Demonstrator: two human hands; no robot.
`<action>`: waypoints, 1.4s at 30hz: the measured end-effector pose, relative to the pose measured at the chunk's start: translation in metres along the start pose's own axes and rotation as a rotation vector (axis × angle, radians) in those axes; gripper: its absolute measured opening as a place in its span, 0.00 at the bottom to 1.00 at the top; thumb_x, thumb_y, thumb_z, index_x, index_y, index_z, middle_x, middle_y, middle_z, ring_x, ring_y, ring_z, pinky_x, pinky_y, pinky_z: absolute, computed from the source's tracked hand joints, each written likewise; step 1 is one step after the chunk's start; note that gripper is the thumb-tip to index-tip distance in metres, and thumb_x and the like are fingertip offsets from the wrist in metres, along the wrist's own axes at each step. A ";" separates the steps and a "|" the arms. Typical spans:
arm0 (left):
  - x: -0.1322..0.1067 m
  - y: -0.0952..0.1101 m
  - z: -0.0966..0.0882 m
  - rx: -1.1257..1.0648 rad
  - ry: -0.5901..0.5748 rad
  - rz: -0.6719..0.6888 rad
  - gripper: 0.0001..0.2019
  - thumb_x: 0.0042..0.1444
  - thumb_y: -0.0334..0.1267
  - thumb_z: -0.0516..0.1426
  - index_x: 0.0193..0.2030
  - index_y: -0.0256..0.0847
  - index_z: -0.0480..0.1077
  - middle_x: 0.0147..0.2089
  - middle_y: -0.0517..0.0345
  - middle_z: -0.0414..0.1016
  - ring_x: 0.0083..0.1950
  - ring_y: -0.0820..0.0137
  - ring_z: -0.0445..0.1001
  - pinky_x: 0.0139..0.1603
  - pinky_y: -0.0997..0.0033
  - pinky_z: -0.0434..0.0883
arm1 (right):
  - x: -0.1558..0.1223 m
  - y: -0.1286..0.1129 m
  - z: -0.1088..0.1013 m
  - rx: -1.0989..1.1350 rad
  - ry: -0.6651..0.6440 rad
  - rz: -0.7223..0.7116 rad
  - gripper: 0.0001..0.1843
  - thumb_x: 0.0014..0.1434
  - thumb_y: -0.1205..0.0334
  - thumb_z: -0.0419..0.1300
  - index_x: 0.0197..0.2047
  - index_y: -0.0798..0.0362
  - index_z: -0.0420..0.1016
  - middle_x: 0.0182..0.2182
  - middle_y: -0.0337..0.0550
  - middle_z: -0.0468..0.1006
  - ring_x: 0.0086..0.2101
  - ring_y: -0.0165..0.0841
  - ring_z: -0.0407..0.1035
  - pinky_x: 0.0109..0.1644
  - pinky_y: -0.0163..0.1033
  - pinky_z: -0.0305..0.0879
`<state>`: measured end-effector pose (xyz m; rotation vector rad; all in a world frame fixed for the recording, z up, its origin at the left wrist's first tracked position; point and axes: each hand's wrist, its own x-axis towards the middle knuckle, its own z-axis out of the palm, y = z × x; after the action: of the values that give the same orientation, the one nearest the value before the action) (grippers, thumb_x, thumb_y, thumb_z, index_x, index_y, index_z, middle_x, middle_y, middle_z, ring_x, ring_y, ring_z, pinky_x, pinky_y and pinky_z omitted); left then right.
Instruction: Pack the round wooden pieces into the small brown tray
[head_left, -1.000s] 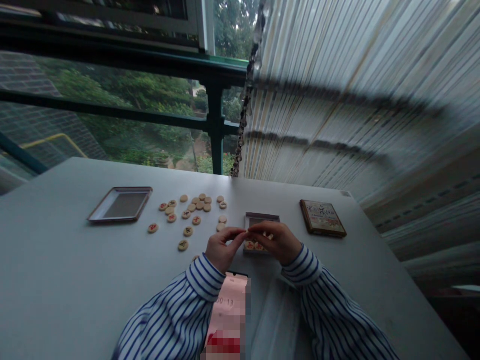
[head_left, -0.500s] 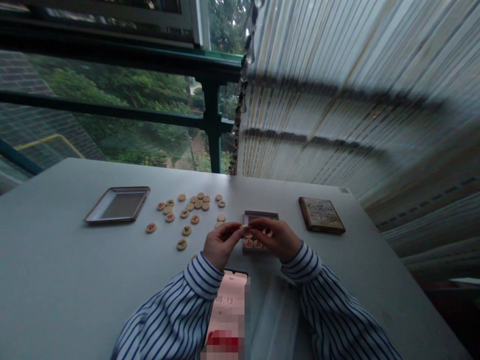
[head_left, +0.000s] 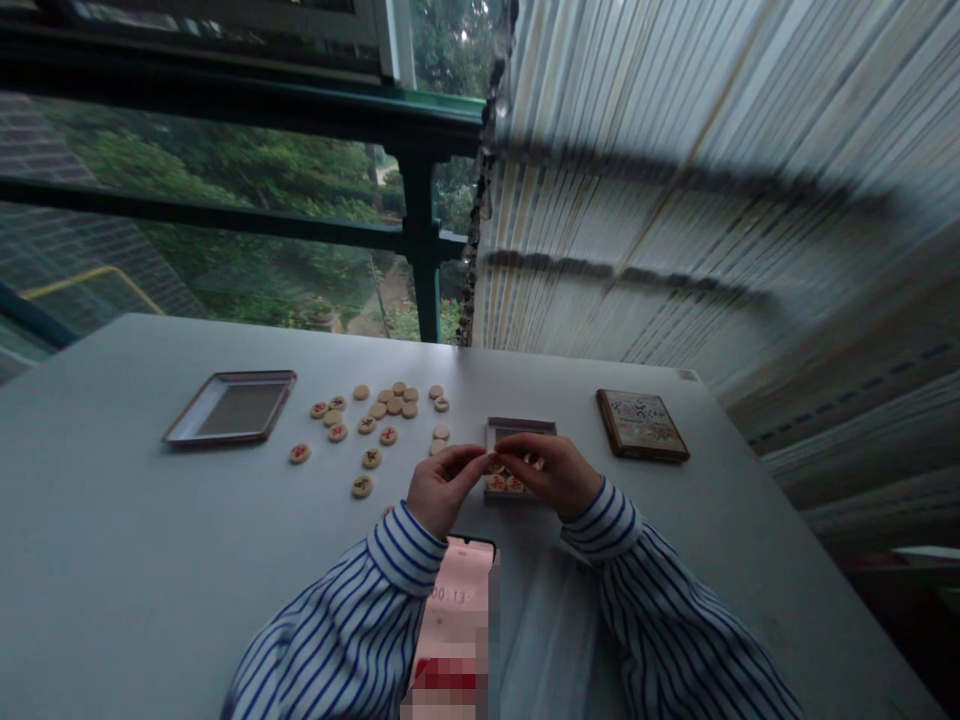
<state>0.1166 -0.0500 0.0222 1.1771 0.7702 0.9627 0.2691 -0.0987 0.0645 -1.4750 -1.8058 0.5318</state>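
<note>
My left hand [head_left: 442, 490] and my right hand [head_left: 553, 472] meet fingertip to fingertip over the left part of a small open box [head_left: 519, 496]. Between their pinched fingers is a round wooden Chinese chess piece [head_left: 492, 456], mostly covered by the fingertips. Red-marked pieces [head_left: 496, 483] lie in the box's near row; my right hand hides much of the rest. Left of the box, several loose pieces [head_left: 372, 458] are spread on the white table [head_left: 180, 540], some showing red or black characters, others blank side up.
An open box lid [head_left: 274, 412] lies at the far left. A brown box with a printed cover [head_left: 646, 424] is at the right. Below my hands is a phone [head_left: 454, 600] with a timer, beside a clear plastic sheet [head_left: 551, 630]. A string curtain [head_left: 600, 200] hangs behind the table.
My hands stay pinched together over the box, and the fingertips have closed slightly further over the piece. The view has shifted a little; the loose pieces lie as before.
</note>
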 end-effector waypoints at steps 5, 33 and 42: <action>0.001 0.000 0.001 -0.038 0.006 -0.023 0.13 0.40 0.38 0.62 0.32 0.33 0.72 0.29 0.53 0.77 0.32 0.68 0.75 0.38 0.67 0.73 | -0.001 -0.002 -0.001 -0.032 0.012 -0.001 0.09 0.54 0.63 0.54 0.38 0.54 0.72 0.29 0.41 0.77 0.28 0.27 0.68 0.32 0.31 0.63; 0.002 -0.006 -0.008 0.465 -0.009 0.180 0.10 0.47 0.38 0.56 0.35 0.36 0.71 0.34 0.53 0.76 0.35 0.70 0.74 0.39 0.70 0.72 | -0.001 -0.001 -0.019 -0.364 -0.003 -0.139 0.09 0.51 0.63 0.56 0.37 0.54 0.70 0.31 0.43 0.75 0.33 0.30 0.68 0.39 0.35 0.62; 0.003 -0.012 -0.012 0.653 -0.124 0.344 0.09 0.49 0.33 0.53 0.38 0.36 0.69 0.37 0.53 0.74 0.34 0.73 0.73 0.37 0.72 0.73 | -0.004 0.002 -0.038 -0.432 -0.052 -0.009 0.09 0.51 0.62 0.56 0.37 0.53 0.71 0.30 0.42 0.75 0.32 0.30 0.67 0.38 0.35 0.62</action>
<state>0.1094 -0.0438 0.0079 1.9688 0.8236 0.9283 0.2989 -0.1066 0.0864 -1.7461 -2.0559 0.1784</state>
